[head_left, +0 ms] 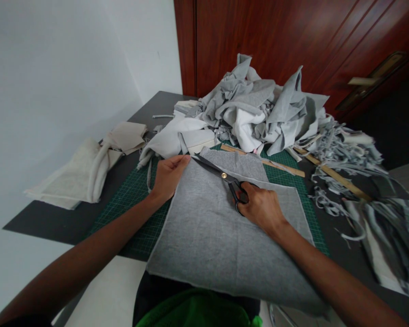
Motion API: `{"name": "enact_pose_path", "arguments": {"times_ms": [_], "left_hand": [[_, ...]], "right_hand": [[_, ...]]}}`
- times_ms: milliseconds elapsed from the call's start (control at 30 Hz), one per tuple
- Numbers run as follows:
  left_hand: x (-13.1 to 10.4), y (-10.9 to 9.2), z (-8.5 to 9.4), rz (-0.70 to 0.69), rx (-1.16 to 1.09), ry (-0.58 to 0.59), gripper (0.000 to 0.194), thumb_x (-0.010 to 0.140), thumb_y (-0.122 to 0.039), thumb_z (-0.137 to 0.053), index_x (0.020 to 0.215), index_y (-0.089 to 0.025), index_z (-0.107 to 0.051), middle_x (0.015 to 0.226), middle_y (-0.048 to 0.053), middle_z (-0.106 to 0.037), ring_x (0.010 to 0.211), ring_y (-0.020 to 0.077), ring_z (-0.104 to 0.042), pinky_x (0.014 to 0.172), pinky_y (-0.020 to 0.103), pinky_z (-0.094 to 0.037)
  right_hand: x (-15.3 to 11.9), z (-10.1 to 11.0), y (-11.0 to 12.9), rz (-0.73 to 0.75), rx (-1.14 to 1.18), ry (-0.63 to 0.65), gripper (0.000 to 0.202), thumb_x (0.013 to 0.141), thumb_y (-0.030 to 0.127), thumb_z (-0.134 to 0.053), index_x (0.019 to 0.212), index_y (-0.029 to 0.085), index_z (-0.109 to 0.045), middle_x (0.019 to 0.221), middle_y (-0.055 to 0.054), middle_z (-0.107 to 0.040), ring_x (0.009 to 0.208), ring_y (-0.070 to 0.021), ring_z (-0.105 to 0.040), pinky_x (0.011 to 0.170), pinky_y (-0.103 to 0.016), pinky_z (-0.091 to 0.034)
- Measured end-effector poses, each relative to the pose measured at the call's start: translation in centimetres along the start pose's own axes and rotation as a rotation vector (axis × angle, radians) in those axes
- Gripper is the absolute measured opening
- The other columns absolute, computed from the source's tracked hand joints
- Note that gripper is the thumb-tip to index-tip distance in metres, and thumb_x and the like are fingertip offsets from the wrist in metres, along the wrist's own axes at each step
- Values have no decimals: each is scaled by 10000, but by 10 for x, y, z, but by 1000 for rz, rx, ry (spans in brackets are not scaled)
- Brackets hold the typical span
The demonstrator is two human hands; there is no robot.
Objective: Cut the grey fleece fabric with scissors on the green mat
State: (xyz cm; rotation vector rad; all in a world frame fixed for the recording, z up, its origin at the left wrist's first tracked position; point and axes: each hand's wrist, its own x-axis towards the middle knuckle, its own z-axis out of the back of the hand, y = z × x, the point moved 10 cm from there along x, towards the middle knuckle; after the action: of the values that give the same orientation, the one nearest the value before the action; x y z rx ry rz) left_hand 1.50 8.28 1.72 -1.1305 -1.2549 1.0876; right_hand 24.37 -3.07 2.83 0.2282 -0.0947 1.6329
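1. The grey fabric panel [225,236] lies over the middle of the green cutting mat [122,222], its near end running past the mat's near edge towards the person's lap.
2. The left hand [170,175], above the mat's left half, pinches the panel's far-left corner between thumb and fingers, likely to keep that edge taut and steady.
3. The right hand [261,204], above the mat's right half, grips the black scissors [221,174] by the handles. The blades point along the panel's far edge, with the tips just beside the left fingertips, presumably to follow that edge; how far they are parted is hard to tell.
4. A smaller grey piece [238,163] sits at the mat's far side; whether the panel overlaps it is unclear.
5. A wooden strip [286,169] crosses the mat's far part, and the heaped fabric scraps [245,104] rise beyond, so room looks tightest there.
6. Left of the mat, cream fabric pieces [71,175] rest on the dark worktop [61,221]; the bare mat and worktop between them and the left forearm seem to give that arm more freedom.
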Motion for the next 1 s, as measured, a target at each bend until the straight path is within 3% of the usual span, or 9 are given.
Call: {"name": "enact_pose_path", "arguments": {"times_ms": [633, 1000], "left_hand": [[0, -7, -1, -74, 130, 37, 271, 832, -393, -630, 734, -153, -711, 629, -9, -607, 525, 90, -468, 454, 202, -331], [-1, 3, -7, 92, -89, 45, 210, 747, -383, -701, 699, -179, -683, 589, -30, -556, 502, 89, -444, 450, 214, -331]], "right_hand": [[-1, -1, 1, -26, -20, 44, 129, 820, 238, -544, 912, 197, -625, 886, -47, -748, 673, -181, -655, 555, -299, -230], [-3, -5, 3, -21, 14, 36, 168, 824, 282, -524, 903, 190, -639, 726, -60, -717, 648, -214, -663, 562, -301, -266]]}}
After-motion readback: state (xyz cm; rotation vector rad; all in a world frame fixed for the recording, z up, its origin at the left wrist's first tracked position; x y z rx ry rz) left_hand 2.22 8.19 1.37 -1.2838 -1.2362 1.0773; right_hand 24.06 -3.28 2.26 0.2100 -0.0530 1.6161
